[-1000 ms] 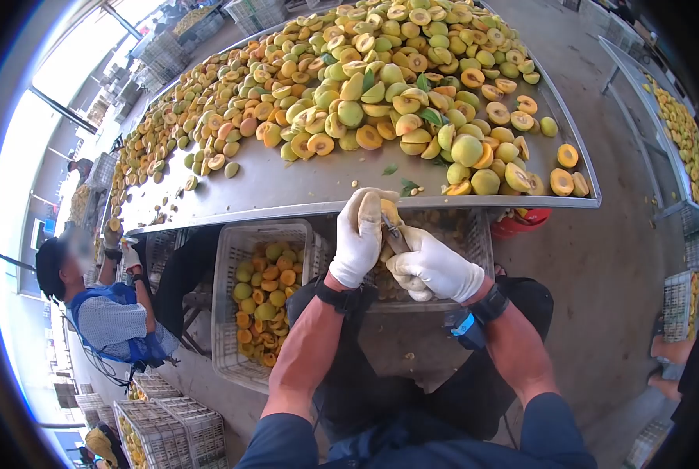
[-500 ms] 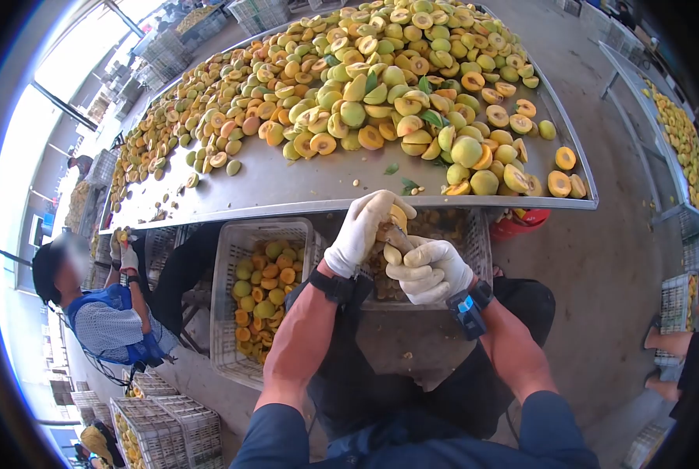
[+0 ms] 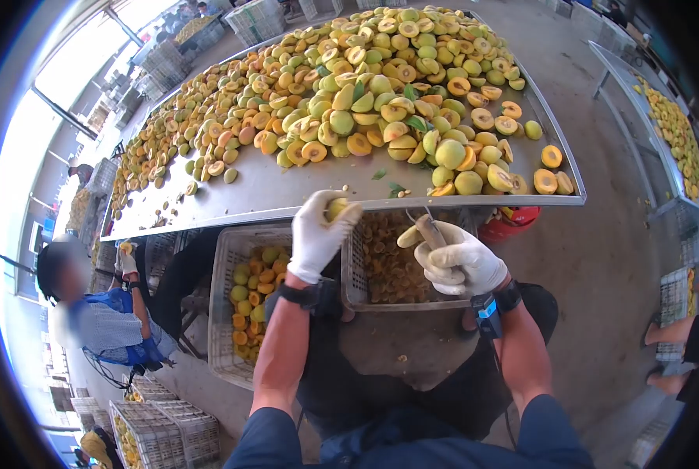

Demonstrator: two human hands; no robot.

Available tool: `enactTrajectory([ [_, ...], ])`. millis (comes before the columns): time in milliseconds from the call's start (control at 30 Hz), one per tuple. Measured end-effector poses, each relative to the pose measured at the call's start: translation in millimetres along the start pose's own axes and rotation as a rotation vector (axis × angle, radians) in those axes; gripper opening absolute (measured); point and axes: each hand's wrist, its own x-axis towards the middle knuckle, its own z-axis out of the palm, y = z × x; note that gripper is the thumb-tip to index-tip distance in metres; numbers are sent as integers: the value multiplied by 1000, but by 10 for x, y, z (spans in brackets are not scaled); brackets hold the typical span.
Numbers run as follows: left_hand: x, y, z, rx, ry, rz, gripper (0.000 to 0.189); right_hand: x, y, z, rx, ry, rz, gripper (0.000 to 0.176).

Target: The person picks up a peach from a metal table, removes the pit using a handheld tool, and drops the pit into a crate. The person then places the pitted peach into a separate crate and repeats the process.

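A yellow-green piece of fruit (image 3: 337, 209) sits in the left hand (image 3: 318, 234), just in front of the near edge of the counter; the gloved fingers curl around it and hide much of it, so whether it is whole or halved cannot be told. To its right, and apart from it, a hand tool (image 3: 430, 230) with a light brownish handle and a thin metal tip is gripped in the right hand (image 3: 463, 262), the fingers wrapped about the handle, the index finger reaching out to the left and the tip pointing up toward the counter edge. Both hands wear white gloves, and each wrist carries a black band. Below and between the hands stands a crate (image 3: 408, 306) holding many small brown pieces, too small to make out clearly. To the left of it is a pale crate (image 3: 218, 313) of green and orange fruit, some cut open. Beyond the hands, the metal counter (image 3: 255, 187) bears a large heap of fruit (image 3: 349, 102), whole and halved, with a few green leaves (image 3: 397, 190) among it and near the front edge. A red container (image 3: 513, 224) shows below the counter's right end. At far left sits a co-worker (image 3: 115, 320) in a blue apron, gloved hands raised; on the right, another table (image 3: 629, 94) carries more fruit.
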Motion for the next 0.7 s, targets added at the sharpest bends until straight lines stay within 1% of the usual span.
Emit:
enactTrajectory([
  [67, -28, -2, -340, 118, 64, -36, 33, 1, -54, 48, -66, 89, 60, 34],
  [133, -80, 124, -750, 524, -15, -218, 41, 70, -5, 89, -231, 146, 124, 33],
  [200, -127, 145, -1058, 905, -101, -360, 49, 192, 156, 194, -758, 211, 165, 33],
  [267, -209, 78, -1246, 1225, -100, -433, 52, 264, 570, 125, -1388, 111, 25, 33],
  [300, -245, -29, -1313, 1202, -42, -341, 51, 219, 629, 283, -1545, 44, 175, 31],
  [333, -237, -11, -1266, 1150, 28, -220, 45, 163, 663, 420, -1698, -28, 328, 31],
  [367, -207, 7, -1174, 1012, 14, -147, 38, 137, 837, 397, -1761, -76, 359, 28],
  [400, -153, 158, -977, 871, 3, -84, 31, 117, 956, 362, -1751, -119, 403, 27],
  [467, -32, 436, -476, 622, -104, 51, 27, 83, 968, 327, -1779, -172, 430, 25],
  [500, 42, 502, -179, 554, -154, 121, 25, 62, 983, 291, -1780, -168, 434, 25],
  [533, 126, 582, 117, 483, -200, 197, 23, 37, 1007, 241, -1786, -39, 393, 24],
  [567, 205, 700, 393, 480, -253, 216, 22, 15, 999, 199, -1790, 91, 349, 23],
  [633, 396, 854, 909, 478, -337, 239, 22, -4, 915, 145, -1786, 134, 361, 22],
  [700, 591, 903, 1356, 527, -383, 240, 29, -20, 855, 101, -1781, 166, 378, 20],
])
